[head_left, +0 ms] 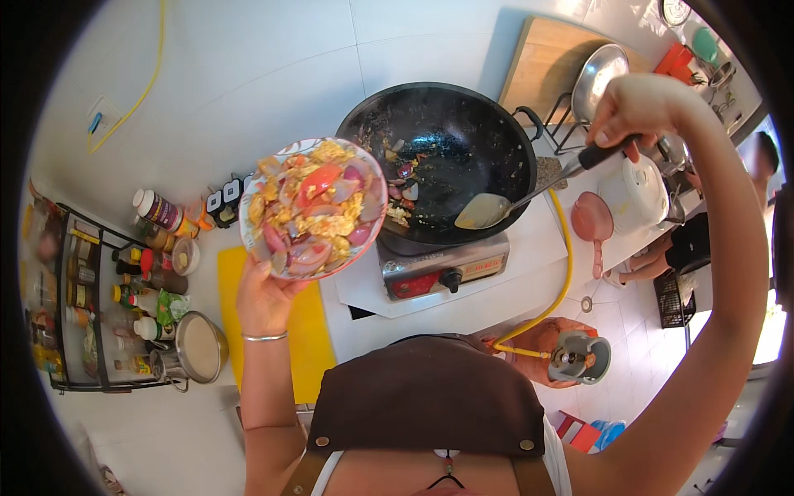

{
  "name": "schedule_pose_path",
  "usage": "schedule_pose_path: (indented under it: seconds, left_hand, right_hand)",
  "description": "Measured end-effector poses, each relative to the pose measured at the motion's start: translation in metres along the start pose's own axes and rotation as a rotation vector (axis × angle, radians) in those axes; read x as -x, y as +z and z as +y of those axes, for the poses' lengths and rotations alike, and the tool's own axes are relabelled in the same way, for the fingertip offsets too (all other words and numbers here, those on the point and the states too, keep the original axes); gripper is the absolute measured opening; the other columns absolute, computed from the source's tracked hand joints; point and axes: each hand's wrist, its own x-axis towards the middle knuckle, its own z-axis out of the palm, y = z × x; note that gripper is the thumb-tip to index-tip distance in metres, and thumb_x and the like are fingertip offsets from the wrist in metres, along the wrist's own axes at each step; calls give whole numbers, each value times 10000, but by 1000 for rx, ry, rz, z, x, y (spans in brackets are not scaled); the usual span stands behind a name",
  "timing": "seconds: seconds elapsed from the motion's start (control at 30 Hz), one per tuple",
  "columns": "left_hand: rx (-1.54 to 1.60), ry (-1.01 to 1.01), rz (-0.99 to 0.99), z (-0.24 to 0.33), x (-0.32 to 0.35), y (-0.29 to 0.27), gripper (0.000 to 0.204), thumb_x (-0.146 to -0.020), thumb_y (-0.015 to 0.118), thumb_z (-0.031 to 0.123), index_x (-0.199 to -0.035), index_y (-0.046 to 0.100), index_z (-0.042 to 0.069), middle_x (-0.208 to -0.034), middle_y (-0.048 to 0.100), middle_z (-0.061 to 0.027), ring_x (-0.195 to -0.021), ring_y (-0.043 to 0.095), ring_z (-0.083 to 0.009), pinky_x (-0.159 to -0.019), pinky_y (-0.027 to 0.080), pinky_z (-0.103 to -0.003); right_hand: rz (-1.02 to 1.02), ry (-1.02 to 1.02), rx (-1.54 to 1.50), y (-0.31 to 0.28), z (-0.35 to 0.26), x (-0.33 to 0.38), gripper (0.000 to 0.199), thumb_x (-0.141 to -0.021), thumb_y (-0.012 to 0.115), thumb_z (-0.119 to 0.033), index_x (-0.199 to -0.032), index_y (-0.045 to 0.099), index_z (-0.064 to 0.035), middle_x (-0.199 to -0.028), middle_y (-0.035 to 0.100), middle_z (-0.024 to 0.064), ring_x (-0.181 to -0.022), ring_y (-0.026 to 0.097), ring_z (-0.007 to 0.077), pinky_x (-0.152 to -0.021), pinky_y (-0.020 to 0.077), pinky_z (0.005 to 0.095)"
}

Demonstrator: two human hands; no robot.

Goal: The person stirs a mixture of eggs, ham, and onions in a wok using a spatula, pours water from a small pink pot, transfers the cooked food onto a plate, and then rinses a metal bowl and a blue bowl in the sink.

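My left hand [266, 298] grips the lower edge of a patterned bowl [382, 217], heaped with scrambled egg, tomato and red onion [318, 211]. The bowl is beside the left rim of a black wok [463, 124], overlapping it in view. Bits of egg and onion [404, 186] cling to the wok's left side. In my raised right hand [633, 107] is the dark handle of a spatula [488, 211]; its metal blade rests over the wok's near right part. The fingers of my right hand are closed round the handle.
The wok sits on a gas stove [447, 269], with a yellow hose [562, 289] running to a gas cylinder [579, 355]. Bottles fill a black rack [103, 306] at left, near a yellow board [281, 355]. A pink pan [593, 217] and white pot [641, 194] stand right. Another person [757, 182] is farther right.
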Motion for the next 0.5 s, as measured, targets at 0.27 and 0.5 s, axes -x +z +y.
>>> schedule_pose_path:
  seconds: [0.27,0.5]
  left_hand:
    - [-35,68,11,12,7,-5,589,-827,562,206,-1354,345,59,-1264,512,-158,-1051,599,-297,-652,611,-340]
    - [-37,39,4,14,10,-15,592,-816,554,187,-1351,343,50,-1261,515,-142,-1046,603,-279,-655,605,-318]
  right_hand:
    - [-206,-193,-143,22,-62,-77,254,-794,650,-164,-1019,677,-49,-599,565,29,-439,462,75,-384,357,229]
    - [-73,-171,-85,9,-39,-57,164,-749,669,-128,-892,680,-48,-568,538,27,-428,485,105,-379,335,255]
